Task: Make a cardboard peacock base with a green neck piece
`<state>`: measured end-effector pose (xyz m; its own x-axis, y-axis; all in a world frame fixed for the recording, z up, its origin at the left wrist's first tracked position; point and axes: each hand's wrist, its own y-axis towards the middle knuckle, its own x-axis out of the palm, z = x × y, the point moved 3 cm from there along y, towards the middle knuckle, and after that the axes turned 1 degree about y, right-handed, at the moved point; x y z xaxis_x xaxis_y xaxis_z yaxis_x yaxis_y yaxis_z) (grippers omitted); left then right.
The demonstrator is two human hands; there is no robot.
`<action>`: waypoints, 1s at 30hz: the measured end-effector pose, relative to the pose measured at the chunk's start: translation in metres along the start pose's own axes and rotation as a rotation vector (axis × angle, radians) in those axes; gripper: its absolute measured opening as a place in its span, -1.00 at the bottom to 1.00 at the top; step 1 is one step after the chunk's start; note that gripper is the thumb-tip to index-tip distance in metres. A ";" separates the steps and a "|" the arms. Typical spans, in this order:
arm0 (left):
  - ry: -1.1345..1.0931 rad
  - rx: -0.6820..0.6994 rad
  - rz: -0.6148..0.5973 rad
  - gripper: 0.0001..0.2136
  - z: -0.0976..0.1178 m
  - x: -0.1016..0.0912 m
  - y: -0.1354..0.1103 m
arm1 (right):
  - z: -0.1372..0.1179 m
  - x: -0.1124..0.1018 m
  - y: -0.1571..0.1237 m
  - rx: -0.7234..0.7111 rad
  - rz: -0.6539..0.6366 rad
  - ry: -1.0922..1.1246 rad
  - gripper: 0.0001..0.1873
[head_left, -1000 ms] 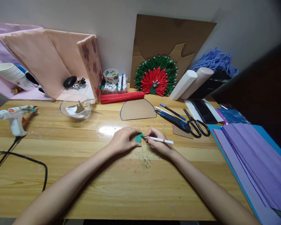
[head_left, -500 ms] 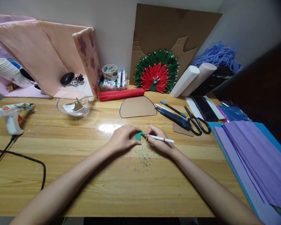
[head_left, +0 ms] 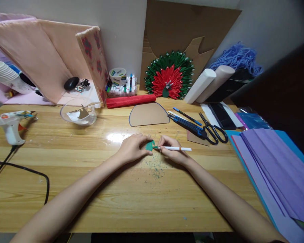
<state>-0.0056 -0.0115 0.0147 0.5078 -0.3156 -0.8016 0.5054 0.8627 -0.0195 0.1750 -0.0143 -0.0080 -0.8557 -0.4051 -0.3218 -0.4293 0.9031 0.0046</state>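
Between the thumb and fingers of my left hand [head_left: 132, 147] is a small cardboard piece [head_left: 149, 145], mostly coloured green with a bare brown patch near its right edge. My right hand [head_left: 171, 148] grips a white marker [head_left: 183, 149] with a green tip, which touches the right side of the piece. Green and blue ink marks [head_left: 156, 167] speckle the wood just below. Beyond my hands lies a half-round cardboard piece [head_left: 149, 114] outlined in blue.
A utility knife [head_left: 186, 125] and black scissors [head_left: 212, 130] lie right of centre. A glue gun [head_left: 11, 126] with its cable is at left, near a clear bowl [head_left: 90, 118]. Purple paper [head_left: 281, 165] covers the right side. A red-green paper peacock [head_left: 168, 76] stands behind.
The marker has swung to a flatter angle, and its tip now sits at the piece's right edge. More of the bare brown patch shows. My left hand stays in place.
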 end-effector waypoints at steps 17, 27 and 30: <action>-0.006 0.040 0.046 -0.52 -0.002 0.002 -0.001 | -0.005 0.001 -0.001 -0.040 -0.051 -0.039 -0.88; 0.016 0.016 0.068 -0.51 0.000 0.002 -0.001 | -0.004 0.001 -0.001 -0.034 -0.060 -0.018 -0.86; 0.019 0.012 0.072 -0.52 0.000 0.003 -0.001 | -0.005 0.000 0.000 -0.008 0.016 -0.018 -0.90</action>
<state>-0.0047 -0.0133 0.0127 0.5297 -0.2451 -0.8120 0.4767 0.8779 0.0460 0.1736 -0.0149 -0.0036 -0.8571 -0.3880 -0.3387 -0.4179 0.9083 0.0170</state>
